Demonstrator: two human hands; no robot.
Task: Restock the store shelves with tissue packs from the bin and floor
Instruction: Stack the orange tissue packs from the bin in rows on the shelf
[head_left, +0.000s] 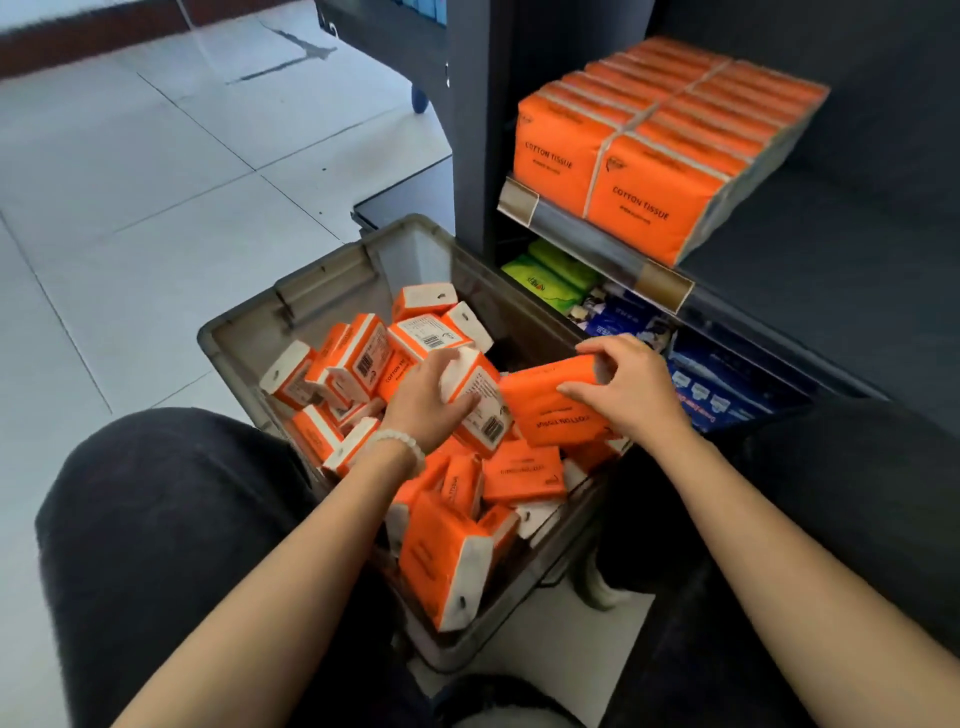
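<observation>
Flat orange plastic-wrapped tissue pack (550, 402) gripped in right hand (631, 387) above grey plastic bin (244, 332), white-ended orange pack (480, 410) grasped by left hand (428, 397), loose orange packs (447, 551) heaped inside, neat orange rows (670, 140) on dark metal shelf (597, 244) beyond.

Bin between the knees, shelves to its right

The bin (311, 291) sits on the floor (130, 208) before the person, loose tissue packs (452, 561) heaped in it; right of it, packs in two rows (660, 150) stand on the upper shelf (597, 244), other packets (556, 280) below.
</observation>
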